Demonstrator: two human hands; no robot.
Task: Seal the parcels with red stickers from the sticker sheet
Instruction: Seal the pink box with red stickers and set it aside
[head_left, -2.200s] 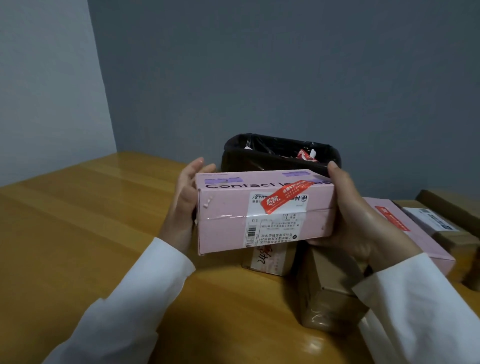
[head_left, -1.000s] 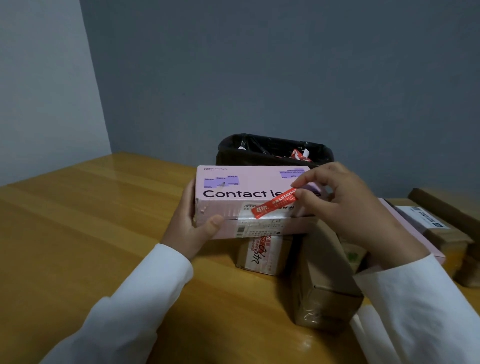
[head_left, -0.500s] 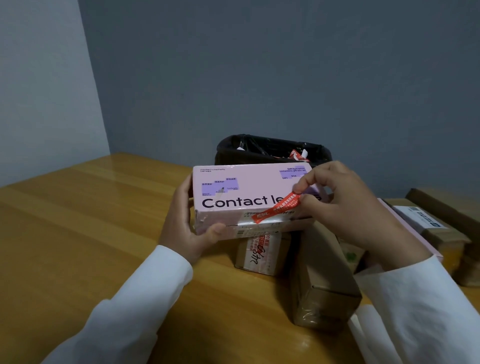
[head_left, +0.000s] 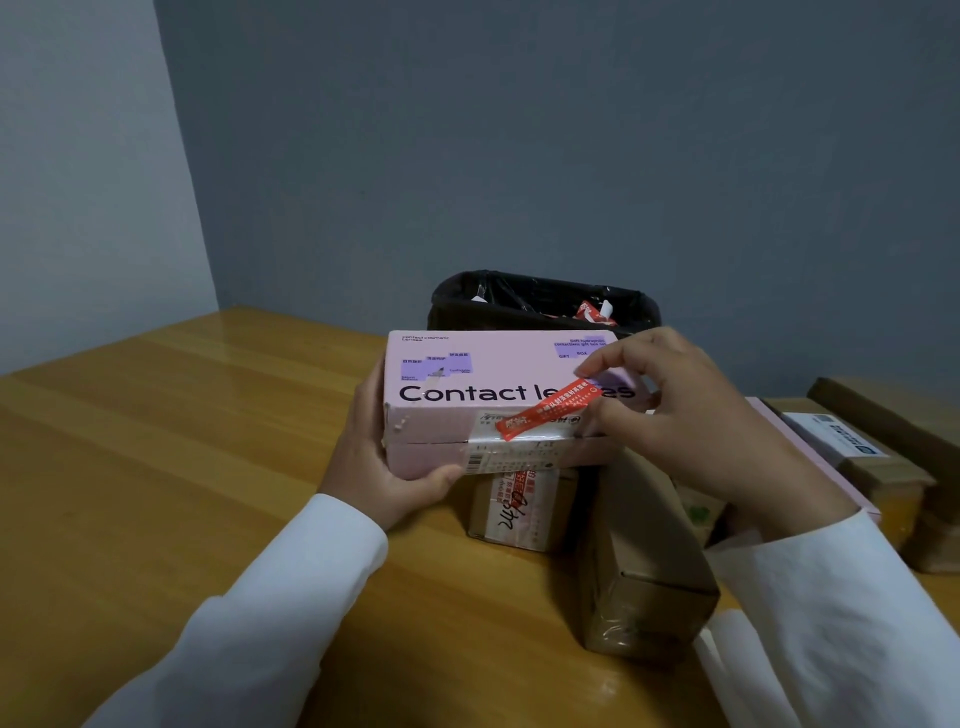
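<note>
A pink box (head_left: 483, 405) printed "Contact lenses" is held above the wooden table (head_left: 156, 493), top face towards me. My left hand (head_left: 379, 467) grips its left end, thumb under the front lower edge. A red sticker (head_left: 545, 410) lies slanted across the box's front top edge, over a white shipping label. My right hand (head_left: 685, 415) pinches the sticker's upper right end between thumb and forefinger. No sticker sheet is in view.
A black-lined bin (head_left: 545, 301) with red scraps stands behind the box. Under it lie a small taped brown parcel (head_left: 519, 509) and a longer brown carton (head_left: 644, 561). Another pink box (head_left: 810, 447) and more brown parcels (head_left: 883, 467) sit at the right.
The box has been tilted so its top face shows. My right hand left the box's right end and took hold of the sticker's right end. The left thumb moved under the front edge.
</note>
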